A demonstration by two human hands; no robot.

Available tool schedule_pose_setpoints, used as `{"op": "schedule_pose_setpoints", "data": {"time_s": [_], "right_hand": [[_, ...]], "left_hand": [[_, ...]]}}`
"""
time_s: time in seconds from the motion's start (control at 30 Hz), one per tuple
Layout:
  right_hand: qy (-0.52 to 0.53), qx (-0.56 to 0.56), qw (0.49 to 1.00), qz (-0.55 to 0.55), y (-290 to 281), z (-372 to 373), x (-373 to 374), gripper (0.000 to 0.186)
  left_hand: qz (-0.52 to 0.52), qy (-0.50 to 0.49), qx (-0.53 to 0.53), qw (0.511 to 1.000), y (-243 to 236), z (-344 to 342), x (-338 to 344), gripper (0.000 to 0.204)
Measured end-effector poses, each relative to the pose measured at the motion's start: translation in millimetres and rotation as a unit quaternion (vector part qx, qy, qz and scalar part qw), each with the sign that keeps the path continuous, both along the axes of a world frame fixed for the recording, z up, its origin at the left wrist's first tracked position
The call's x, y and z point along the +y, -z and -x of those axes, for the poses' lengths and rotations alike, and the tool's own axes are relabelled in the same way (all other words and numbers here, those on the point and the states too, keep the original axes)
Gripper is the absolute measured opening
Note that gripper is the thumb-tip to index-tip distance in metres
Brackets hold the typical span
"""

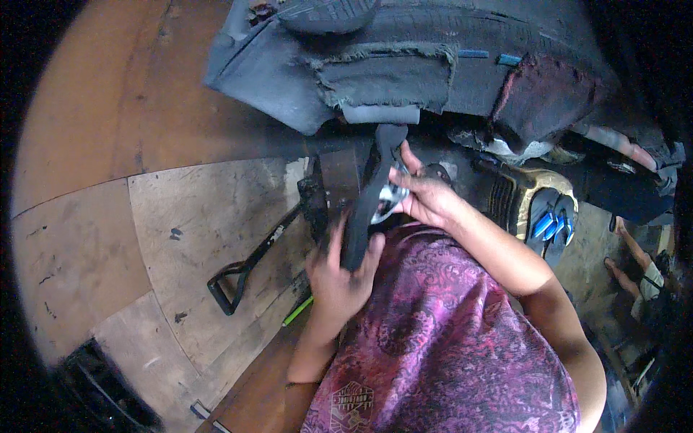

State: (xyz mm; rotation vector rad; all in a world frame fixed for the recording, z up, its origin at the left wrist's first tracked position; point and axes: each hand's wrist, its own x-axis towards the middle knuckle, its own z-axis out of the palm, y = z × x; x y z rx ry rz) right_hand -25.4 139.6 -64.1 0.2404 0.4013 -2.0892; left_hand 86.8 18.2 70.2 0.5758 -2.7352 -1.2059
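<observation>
A dark flip-flop (367, 206) with a grey-and-white strap stands on edge in front of me, its sole running away from my body. My right hand (429, 196) grips it by the strap side near the far half, fingers bent round it. Around the near end is my left hand (338, 285), thumb on one side and fingers on the other, slightly blurred. The far tip of the sole reaches a grey cylindrical piece (382, 115) at the edge of a dust-covered bench or machine (289, 79); whether they touch, I cannot tell.
Ragged cloth (386, 79) hangs on the dusty edge. A black D-shaped handle on a shaft (231, 285) lies on the wooden floor (94, 252), left. At right, flip-flops with blue straps (550, 220) rest by a gold-and-black object (516, 198); another person (646, 281) sits beyond.
</observation>
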Motion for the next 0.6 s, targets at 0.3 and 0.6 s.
{"op": "schedule_pose_setpoints", "data": {"time_s": [0.3,0.6], "right_hand": [[0.063,-0.01,0.998,0.006,72,41,-17,0.036],[0.056,-0.066,0.988,-0.128,87,47,36,0.093]], "left_hand": [[0.008,0.056,0.04,0.998,66,84,-13,0.036],[-0.093,0.058,-0.055,0.992,110,114,4,0.036]]}}
